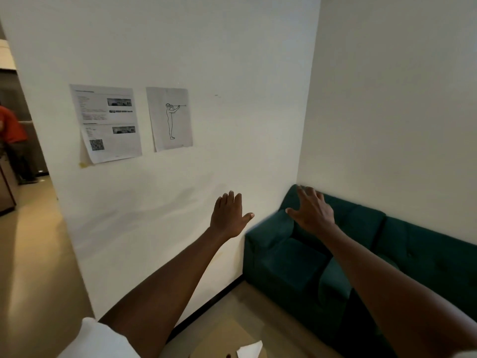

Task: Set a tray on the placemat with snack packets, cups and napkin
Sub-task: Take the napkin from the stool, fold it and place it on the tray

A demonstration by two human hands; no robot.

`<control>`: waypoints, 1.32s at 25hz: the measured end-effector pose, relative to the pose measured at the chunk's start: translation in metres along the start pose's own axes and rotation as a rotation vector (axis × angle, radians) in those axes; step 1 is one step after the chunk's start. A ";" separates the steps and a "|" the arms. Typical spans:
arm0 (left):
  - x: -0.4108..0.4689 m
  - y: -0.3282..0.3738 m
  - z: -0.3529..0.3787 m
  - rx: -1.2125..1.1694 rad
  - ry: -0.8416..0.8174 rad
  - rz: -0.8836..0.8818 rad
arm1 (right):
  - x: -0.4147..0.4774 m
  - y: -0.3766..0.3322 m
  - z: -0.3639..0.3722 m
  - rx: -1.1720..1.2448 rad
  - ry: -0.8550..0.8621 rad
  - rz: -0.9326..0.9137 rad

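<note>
Both my arms stretch straight out in front of me at chest height. My left hand [228, 215] is held flat in front of the white wall, palm away, fingers spread, holding nothing. My right hand [312, 211] is likewise spread and empty, seen against the back of a green sofa. At the very bottom edge, a corner of a light wooden table [227, 337] shows with a white folded paper, maybe a napkin [249, 349], on it. No tray, placemat, cups or snack packets are in view.
A dark green sofa [335, 267] fills the corner at the right. Two printed sheets [111, 122] hang on the white wall. A person in a red top [11, 130] stands in the passage at the far left.
</note>
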State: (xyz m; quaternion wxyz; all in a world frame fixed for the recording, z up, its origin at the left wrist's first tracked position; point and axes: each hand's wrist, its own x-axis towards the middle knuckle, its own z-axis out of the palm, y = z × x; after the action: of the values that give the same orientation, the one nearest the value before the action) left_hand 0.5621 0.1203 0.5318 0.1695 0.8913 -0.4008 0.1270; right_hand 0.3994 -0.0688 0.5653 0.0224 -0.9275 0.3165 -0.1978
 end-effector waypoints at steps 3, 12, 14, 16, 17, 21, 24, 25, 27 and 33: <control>0.031 -0.006 0.027 0.015 -0.016 0.003 | 0.036 0.003 0.027 -0.003 -0.019 -0.022; 0.071 -0.060 0.184 0.004 -0.139 -0.093 | 0.092 0.004 0.203 -0.018 -0.249 -0.092; 0.055 -0.078 0.233 -0.010 -0.202 -0.115 | 0.077 0.002 0.263 0.000 -0.345 -0.077; 0.036 -0.096 0.287 -0.024 -0.270 -0.143 | 0.058 0.003 0.322 0.007 -0.421 -0.060; 0.024 -0.105 0.317 -0.041 -0.318 -0.151 | 0.047 0.005 0.354 0.011 -0.461 -0.052; -0.044 -0.132 0.444 -0.091 -0.508 -0.190 | -0.023 0.024 0.481 0.014 -0.642 0.003; -0.088 -0.134 0.517 -0.131 -0.620 -0.209 | -0.073 0.038 0.557 0.039 -0.726 0.021; -0.106 -0.133 0.543 -0.162 -0.665 -0.209 | -0.090 0.044 0.584 0.039 -0.756 0.012; -0.144 -0.133 0.588 -0.184 -0.758 -0.213 | -0.127 0.054 0.631 0.023 -0.822 0.003; -0.210 -0.130 0.667 -0.196 -0.878 -0.186 | -0.189 0.054 0.724 0.035 -0.957 0.039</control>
State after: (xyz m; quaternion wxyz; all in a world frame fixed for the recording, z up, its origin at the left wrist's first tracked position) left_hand 0.5853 0.0725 -0.1771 0.0778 0.8727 -0.3630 -0.3170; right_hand 0.5078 -0.0594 -0.1771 0.1849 -0.9078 0.2845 0.2466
